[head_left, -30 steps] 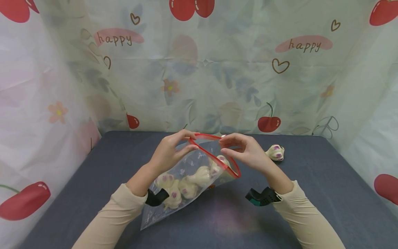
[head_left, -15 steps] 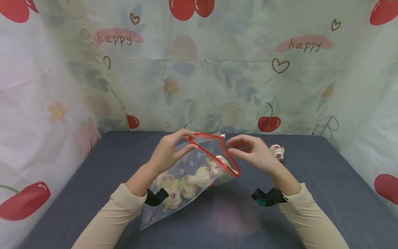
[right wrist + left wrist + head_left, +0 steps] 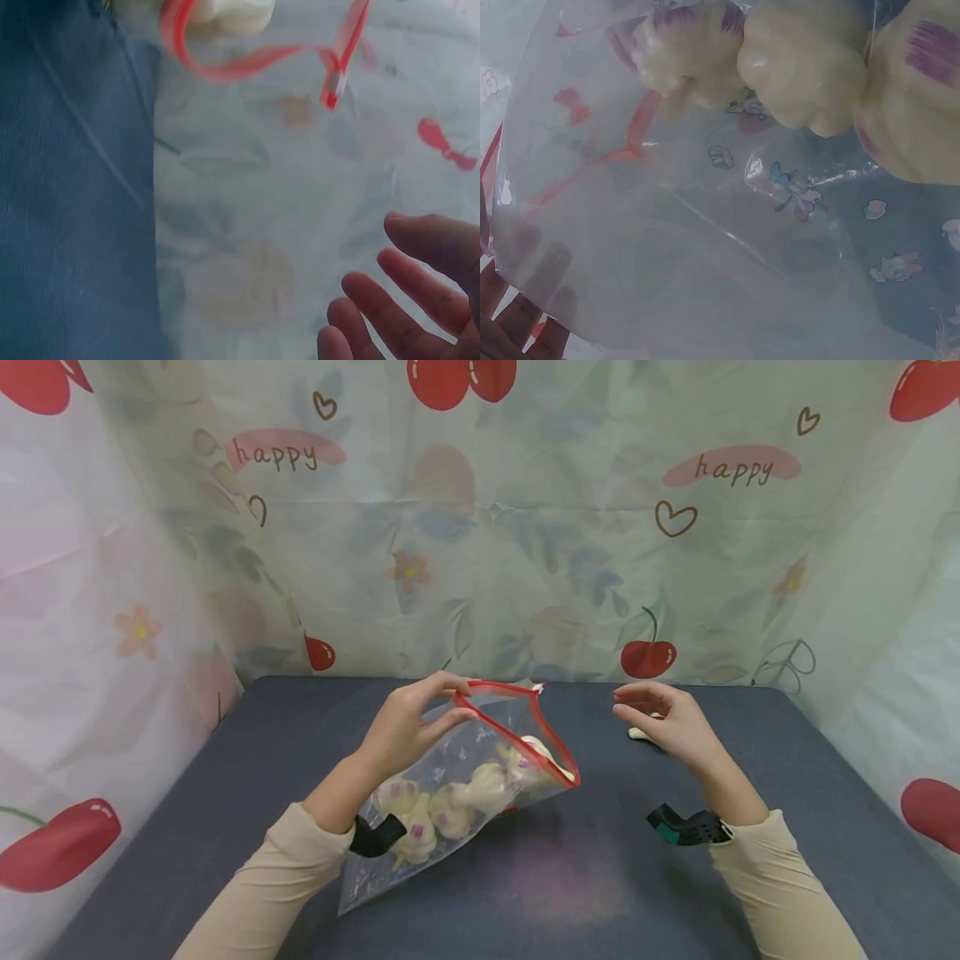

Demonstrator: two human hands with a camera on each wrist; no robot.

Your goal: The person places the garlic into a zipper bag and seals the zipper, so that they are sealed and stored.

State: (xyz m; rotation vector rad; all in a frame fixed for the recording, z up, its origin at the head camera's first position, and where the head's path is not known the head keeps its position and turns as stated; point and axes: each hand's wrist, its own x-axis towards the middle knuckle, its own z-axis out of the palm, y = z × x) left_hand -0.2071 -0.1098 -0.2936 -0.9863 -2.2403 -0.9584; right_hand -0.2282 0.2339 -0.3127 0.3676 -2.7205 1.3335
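Observation:
A clear zip bag [image 3: 438, 760] with a red zip edge lies tilted on the table, its mouth spread open toward the right. Several garlic bulbs [image 3: 453, 812] are inside it, and they show large through the plastic in the left wrist view [image 3: 802, 67]. My left hand [image 3: 412, 722] pinches the bag's rim at the upper left of the mouth. To the right of the bag, my right hand [image 3: 663, 718] is held in the air with fingers loosely bent and nothing in them. One more garlic bulb [image 3: 641, 733] lies on the table, mostly hidden behind that hand.
The dark table [image 3: 570, 868] reaches back to a printed curtain [image 3: 495, 552], with more curtain at both sides. A white slider [image 3: 537, 689] sits at the far corner of the bag's mouth. A thin cord [image 3: 787, 664] hangs at the back right.
My right hand has let go of the bag's rim and moved right, over to the loose garlic bulb, which it now largely covers. The left hand and the bag have stayed in place.

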